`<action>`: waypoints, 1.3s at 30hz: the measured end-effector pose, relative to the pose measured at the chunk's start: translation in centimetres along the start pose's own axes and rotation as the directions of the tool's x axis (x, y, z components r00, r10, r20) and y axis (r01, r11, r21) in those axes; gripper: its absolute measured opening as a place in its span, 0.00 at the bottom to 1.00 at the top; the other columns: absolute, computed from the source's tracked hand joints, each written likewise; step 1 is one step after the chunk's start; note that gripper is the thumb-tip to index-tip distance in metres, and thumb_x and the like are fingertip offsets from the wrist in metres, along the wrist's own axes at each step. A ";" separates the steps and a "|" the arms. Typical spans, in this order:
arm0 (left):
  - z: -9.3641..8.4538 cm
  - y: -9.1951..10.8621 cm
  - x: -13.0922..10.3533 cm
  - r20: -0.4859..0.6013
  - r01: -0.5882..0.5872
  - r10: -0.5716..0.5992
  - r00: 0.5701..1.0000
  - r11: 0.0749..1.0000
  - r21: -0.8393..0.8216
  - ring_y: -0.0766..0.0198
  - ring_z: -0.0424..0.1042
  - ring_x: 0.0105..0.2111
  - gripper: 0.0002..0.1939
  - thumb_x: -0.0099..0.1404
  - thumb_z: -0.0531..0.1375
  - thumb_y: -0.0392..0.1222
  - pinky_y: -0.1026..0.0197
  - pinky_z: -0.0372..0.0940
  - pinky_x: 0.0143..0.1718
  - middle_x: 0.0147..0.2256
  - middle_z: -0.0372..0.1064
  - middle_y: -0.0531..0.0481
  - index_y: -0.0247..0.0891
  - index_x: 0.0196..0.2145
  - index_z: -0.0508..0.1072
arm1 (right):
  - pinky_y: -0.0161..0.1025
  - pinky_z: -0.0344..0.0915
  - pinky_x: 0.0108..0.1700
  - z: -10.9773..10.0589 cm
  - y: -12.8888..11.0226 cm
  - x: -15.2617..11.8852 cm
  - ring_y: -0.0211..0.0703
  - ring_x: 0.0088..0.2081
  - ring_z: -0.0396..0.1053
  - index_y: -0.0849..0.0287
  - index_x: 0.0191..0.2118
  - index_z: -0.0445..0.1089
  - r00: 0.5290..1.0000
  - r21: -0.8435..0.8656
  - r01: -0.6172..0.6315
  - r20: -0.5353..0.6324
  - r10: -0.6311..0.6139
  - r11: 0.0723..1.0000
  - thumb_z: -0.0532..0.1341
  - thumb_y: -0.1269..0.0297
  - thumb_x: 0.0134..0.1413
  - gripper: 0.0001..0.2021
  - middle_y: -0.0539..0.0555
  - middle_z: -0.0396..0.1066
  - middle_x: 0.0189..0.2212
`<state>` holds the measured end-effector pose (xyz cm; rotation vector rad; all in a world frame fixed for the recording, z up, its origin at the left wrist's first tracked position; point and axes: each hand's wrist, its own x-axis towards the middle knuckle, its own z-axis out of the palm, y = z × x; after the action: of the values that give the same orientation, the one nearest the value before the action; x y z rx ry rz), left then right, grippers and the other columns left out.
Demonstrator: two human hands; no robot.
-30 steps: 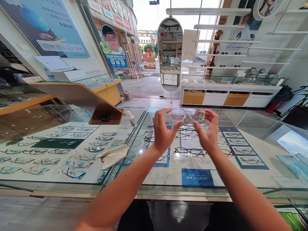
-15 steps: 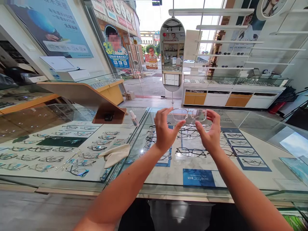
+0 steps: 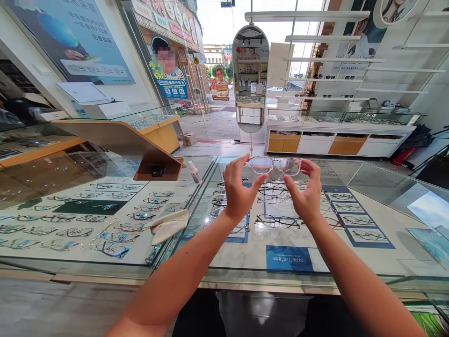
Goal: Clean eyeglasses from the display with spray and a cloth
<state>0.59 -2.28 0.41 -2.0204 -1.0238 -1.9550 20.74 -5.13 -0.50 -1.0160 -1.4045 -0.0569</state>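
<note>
A pair of thin, clear-framed eyeglasses (image 3: 262, 164) is held up above the glass counter, lenses facing away from me. My left hand (image 3: 240, 189) grips its left side, thumb near the lower rim and fingers at the outer edge. On the other side, my right hand (image 3: 307, 189) has its thumb low and its fingers curled at the right edge. The exact finger contacts on the frame are partly hidden. Below the hands, several dark-framed glasses (image 3: 278, 221) lie in the display case.
A beige cloth (image 3: 168, 226) and a small white spray bottle (image 3: 194, 172) rest on the glass counter (image 3: 224, 276) to the left. A brown wooden stand (image 3: 157, 161) rises behind them. Beyond the counter hangs an oval mirror (image 3: 250, 79). A blue card (image 3: 288, 259) lies near the front edge.
My left fingers have spread slightly at the frame's edge. The eyeglasses have shifted a touch to the left and stay in both hands.
</note>
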 end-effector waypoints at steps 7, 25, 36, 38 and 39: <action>0.0 -0.2 -0.1 0.001 -0.006 0.006 1.000 1.000 0.000 0.49 0.76 0.55 0.28 0.70 0.70 0.56 0.43 0.70 0.57 0.55 0.77 0.40 0.42 0.61 0.71 | 0.62 0.71 0.60 -0.1 0.0 0.0 0.57 0.56 0.74 0.49 0.64 0.65 1.000 0.009 -0.002 -0.003 0.002 1.000 0.69 0.49 0.63 0.28 0.59 0.73 0.58; -0.2 0.1 0.2 -0.021 -0.040 0.040 0.999 0.999 0.019 0.51 0.75 0.53 0.27 0.68 0.71 0.57 0.44 0.70 0.56 0.52 0.75 0.43 0.44 0.59 0.71 | 0.62 0.71 0.59 -0.1 0.5 0.2 0.58 0.55 0.75 0.51 0.62 0.68 0.999 -0.042 0.010 0.035 -0.008 0.999 0.66 0.47 0.65 0.25 0.61 0.75 0.57; -0.1 0.1 0.2 -0.053 -0.076 0.077 0.996 0.997 0.034 0.51 0.75 0.52 0.28 0.66 0.73 0.55 0.45 0.70 0.56 0.50 0.76 0.44 0.44 0.58 0.72 | 0.62 0.70 0.59 -0.2 0.0 0.3 0.57 0.55 0.74 0.53 0.61 0.70 0.999 -0.037 -0.008 0.048 0.010 0.999 0.66 0.48 0.65 0.24 0.61 0.75 0.56; -0.1 0.0 0.2 -0.045 -0.063 0.065 0.997 0.997 0.039 0.51 0.75 0.52 0.28 0.66 0.73 0.56 0.45 0.70 0.55 0.50 0.77 0.43 0.43 0.57 0.73 | 0.62 0.70 0.58 -0.2 0.1 0.3 0.57 0.55 0.75 0.53 0.61 0.70 0.999 -0.035 -0.008 0.045 0.010 0.999 0.66 0.48 0.65 0.24 0.61 0.75 0.56; -0.1 0.0 0.1 -0.038 -0.056 0.057 0.998 0.998 0.042 0.51 0.75 0.52 0.27 0.66 0.73 0.57 0.45 0.70 0.55 0.50 0.77 0.43 0.43 0.57 0.73 | 0.62 0.70 0.58 -0.1 0.1 0.3 0.57 0.55 0.75 0.53 0.61 0.70 0.999 -0.035 -0.009 0.043 0.010 0.999 0.66 0.48 0.65 0.24 0.61 0.75 0.56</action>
<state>0.53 -2.25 0.56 -1.9595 -0.9786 -1.9220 20.99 -5.00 -0.28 -1.0577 -1.4418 -0.0529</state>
